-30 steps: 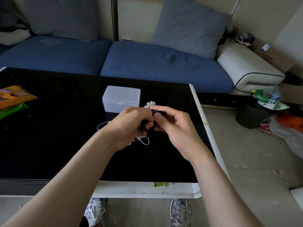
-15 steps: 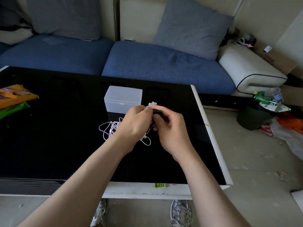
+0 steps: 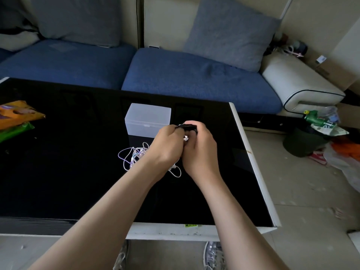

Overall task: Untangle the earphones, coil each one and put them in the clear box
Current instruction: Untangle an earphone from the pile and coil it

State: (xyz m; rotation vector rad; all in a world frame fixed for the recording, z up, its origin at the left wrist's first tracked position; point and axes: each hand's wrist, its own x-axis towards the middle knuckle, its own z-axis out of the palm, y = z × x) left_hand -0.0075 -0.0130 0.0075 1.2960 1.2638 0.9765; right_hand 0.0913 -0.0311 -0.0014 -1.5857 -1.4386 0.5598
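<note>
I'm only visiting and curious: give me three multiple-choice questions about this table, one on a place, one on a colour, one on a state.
1. Where does the pale cable tangle lie? A floor; B table, beside the left hand; C sofa.
2. The earphone held by that hand and the right hand is: A black; B red; C yellow.
3. The clear box is: A open; B shut; C tipped over.
Key: 1 B, it rests on the dark table; 2 A, it shows black; 3 B, its lid is down.

Dim, soft light here, brightest on my right. My black table (image 3: 58,172) reflects faintly; frame edges bow.
</note>
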